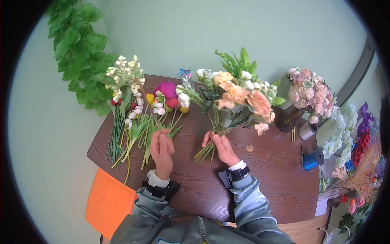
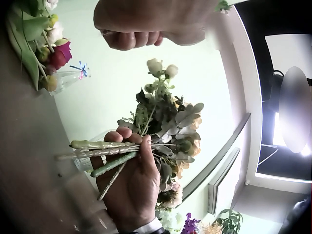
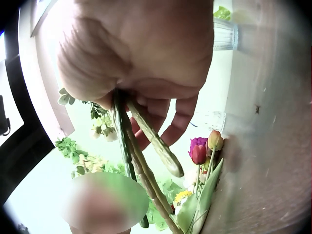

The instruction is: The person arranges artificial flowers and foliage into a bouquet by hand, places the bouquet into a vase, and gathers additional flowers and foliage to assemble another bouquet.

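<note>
My left hand (image 1: 161, 153) pinches the long brown stem of a spray of white berry-like buds (image 1: 123, 73), raised above the left side of the table. My right hand (image 1: 222, 149) grips a bouquet of peach and white artificial flowers (image 1: 237, 97) by its gathered stems, thumb across them. In the left wrist view the bouquet's stem ends (image 2: 105, 151) stick out past the thumb. Close up in the right wrist view, several green and brown stems (image 3: 146, 170) hang below the right hand. Fern and grey-green leaves surround the blooms.
Loose tulips and other stems (image 1: 140, 130) lie on the left of the dark wooden table (image 1: 191, 183). At the right stand a vase (image 1: 289, 118) of pink flowers, a silver spool (image 1: 307, 131) and a blue spool (image 1: 313, 159). A small glass bottle (image 1: 187, 73) stands behind.
</note>
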The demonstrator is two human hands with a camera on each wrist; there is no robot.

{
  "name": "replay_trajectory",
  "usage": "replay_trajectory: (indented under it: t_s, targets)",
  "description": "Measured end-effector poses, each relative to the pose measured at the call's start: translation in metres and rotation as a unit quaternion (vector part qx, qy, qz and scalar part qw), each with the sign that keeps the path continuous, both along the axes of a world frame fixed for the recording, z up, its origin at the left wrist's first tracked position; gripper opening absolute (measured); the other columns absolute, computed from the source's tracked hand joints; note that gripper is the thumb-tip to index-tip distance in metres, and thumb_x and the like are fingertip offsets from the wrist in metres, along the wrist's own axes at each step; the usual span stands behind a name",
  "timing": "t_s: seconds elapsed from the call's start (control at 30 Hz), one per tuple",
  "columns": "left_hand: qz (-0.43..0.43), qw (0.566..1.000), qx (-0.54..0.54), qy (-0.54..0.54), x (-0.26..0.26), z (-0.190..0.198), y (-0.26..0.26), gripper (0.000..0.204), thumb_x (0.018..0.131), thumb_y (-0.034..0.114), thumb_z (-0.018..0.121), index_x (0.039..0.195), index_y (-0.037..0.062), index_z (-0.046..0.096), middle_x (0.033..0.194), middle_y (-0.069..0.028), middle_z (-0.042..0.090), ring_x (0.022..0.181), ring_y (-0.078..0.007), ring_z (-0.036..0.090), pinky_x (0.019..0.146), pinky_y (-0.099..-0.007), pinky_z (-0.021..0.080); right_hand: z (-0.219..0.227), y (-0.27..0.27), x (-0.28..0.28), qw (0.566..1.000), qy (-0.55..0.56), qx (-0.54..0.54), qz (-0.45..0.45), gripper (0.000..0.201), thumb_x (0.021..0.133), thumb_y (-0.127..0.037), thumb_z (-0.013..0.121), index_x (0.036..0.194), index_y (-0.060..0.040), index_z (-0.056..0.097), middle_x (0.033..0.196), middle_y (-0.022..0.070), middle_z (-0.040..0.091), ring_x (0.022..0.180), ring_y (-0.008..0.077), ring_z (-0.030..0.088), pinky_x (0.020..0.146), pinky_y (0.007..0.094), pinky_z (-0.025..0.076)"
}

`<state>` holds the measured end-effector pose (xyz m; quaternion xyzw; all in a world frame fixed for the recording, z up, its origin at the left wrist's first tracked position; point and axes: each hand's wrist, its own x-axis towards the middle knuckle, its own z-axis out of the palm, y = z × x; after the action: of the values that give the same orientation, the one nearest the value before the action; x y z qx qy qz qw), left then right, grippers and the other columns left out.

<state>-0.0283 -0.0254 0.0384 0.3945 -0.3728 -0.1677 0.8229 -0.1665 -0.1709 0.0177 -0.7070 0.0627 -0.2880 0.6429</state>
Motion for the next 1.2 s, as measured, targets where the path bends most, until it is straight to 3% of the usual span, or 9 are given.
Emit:
replay_trajectory:
  t_s: [0.13, 0.37, 0.53, 0.67, 0.73, 0.77, 0.87, 1.0, 1.2]
  targets:
    - [0.051, 0.994, 0.055, 0.081, 0.004, 0.007, -0.014, 0.022, 0.096, 0.02, 0.039, 0.108, 0.0036, 0.047, 0.058, 0.0058, 0.027, 0.045, -0.0006, 0.022, 0.039, -0.0166, 0.018, 0.004, 0.0, -0.002, 1.0, -0.008, -0.01, 0.016, 0.036, 0.096, -0.032, 0.03, 0.091, -0.0022, 0.05, 0.081, 0.0048, 0.054, 0.08, 0.0135, 0.051, 0.077, 0.0268, 0.039]
    - [-0.025, 0.993, 0.086, 0.083, 0.0, -0.007, -0.034, 0.025, 0.095, 0.019, 0.043, 0.112, 0.0028, 0.051, 0.061, 0.0074, 0.03, 0.048, 0.0006, 0.024, 0.043, -0.0162, 0.021, 0.008, 0.005, -0.002, 1.0, -0.002, -0.008, 0.025, 0.037, 0.096, -0.032, 0.031, 0.091, -0.0012, 0.049, 0.083, 0.0059, 0.053, 0.081, 0.0136, 0.051, 0.077, 0.0274, 0.04]
    - [-0.041, 0.988, 0.118, 0.095, -0.009, -0.017, -0.05, 0.021, 0.094, 0.015, 0.045, 0.104, 0.0018, 0.058, 0.065, 0.0074, 0.043, 0.049, 0.0008, 0.029, 0.043, -0.017, 0.023, 0.006, 0.004, -0.003, 0.998, 0.0, -0.054, 0.043, 0.042, 0.095, -0.039, 0.033, 0.091, 0.0003, 0.048, 0.086, 0.0075, 0.053, 0.083, 0.0152, 0.052, 0.076, 0.0279, 0.042]
    - [-0.017, 0.987, 0.144, 0.072, -0.023, -0.021, -0.055, 0.018, 0.092, 0.014, 0.048, 0.098, 0.0019, 0.06, 0.066, 0.0056, 0.049, 0.049, -0.0003, 0.034, 0.043, -0.0178, 0.027, -0.025, -0.002, -0.003, 0.98, 0.041, -0.191, -0.048, 0.027, 0.094, -0.025, 0.037, 0.096, -0.0008, 0.049, 0.088, 0.0069, 0.053, 0.087, 0.0171, 0.051, 0.08, 0.0289, 0.04]
    - [-0.048, 0.993, 0.108, 0.013, -0.029, -0.023, -0.055, 0.014, 0.091, 0.012, 0.051, 0.096, 0.0022, 0.06, 0.063, 0.0052, 0.048, 0.05, -0.0019, 0.037, 0.044, -0.0187, 0.029, -0.005, 0.01, -0.007, 0.957, 0.017, -0.269, -0.111, 0.023, 0.093, -0.021, 0.038, 0.096, -0.0015, 0.05, 0.089, 0.007, 0.052, 0.088, 0.0185, 0.05, 0.082, 0.0299, 0.039]
    - [-0.042, 0.991, 0.125, 0.007, -0.032, -0.021, -0.051, 0.012, 0.09, 0.009, 0.051, 0.095, 0.001, 0.059, 0.064, 0.003, 0.048, 0.052, -0.0027, 0.041, 0.047, -0.0179, 0.031, 0.011, 0.016, -0.013, 0.976, 0.102, -0.177, -0.077, 0.022, 0.093, -0.02, 0.04, 0.096, -0.0008, 0.049, 0.089, 0.0073, 0.052, 0.087, 0.0193, 0.049, 0.082, 0.0304, 0.038]
    - [-0.121, 0.989, 0.082, 0.024, -0.027, -0.032, -0.052, 0.013, 0.089, 0.008, 0.052, 0.097, -0.0004, 0.059, 0.068, 0.0004, 0.048, 0.057, -0.0031, 0.043, 0.049, -0.0187, 0.033, -0.007, 0.0, -0.009, 0.985, 0.078, -0.152, 0.002, 0.028, 0.094, -0.019, 0.037, 0.103, 0.0016, 0.054, 0.095, 0.0127, 0.059, 0.089, 0.0218, 0.052, 0.085, 0.032, 0.037]
    - [-0.112, 0.987, 0.113, -0.012, -0.025, -0.033, -0.05, 0.015, 0.089, 0.006, 0.052, 0.1, -0.0025, 0.058, 0.077, -0.0021, 0.048, 0.063, -0.0041, 0.046, 0.054, -0.0191, 0.038, 0.014, 0.01, -0.008, 0.991, 0.045, -0.122, -0.011, 0.027, 0.094, -0.02, 0.038, 0.094, 0.001, 0.054, 0.087, 0.0109, 0.056, 0.083, 0.0206, 0.051, 0.081, 0.032, 0.039]
    - [-0.067, 0.987, 0.143, -0.042, -0.025, -0.037, -0.051, 0.017, 0.086, 0.002, 0.055, 0.101, -0.0037, 0.058, 0.093, -0.0034, 0.049, 0.077, -0.0079, 0.054, 0.065, -0.0191, 0.045, 0.012, 0.01, -0.01, 0.982, 0.107, -0.151, -0.028, 0.03, 0.094, -0.023, 0.038, 0.097, 0.0019, 0.054, 0.087, 0.0138, 0.057, 0.082, 0.0222, 0.051, 0.077, 0.0323, 0.04]
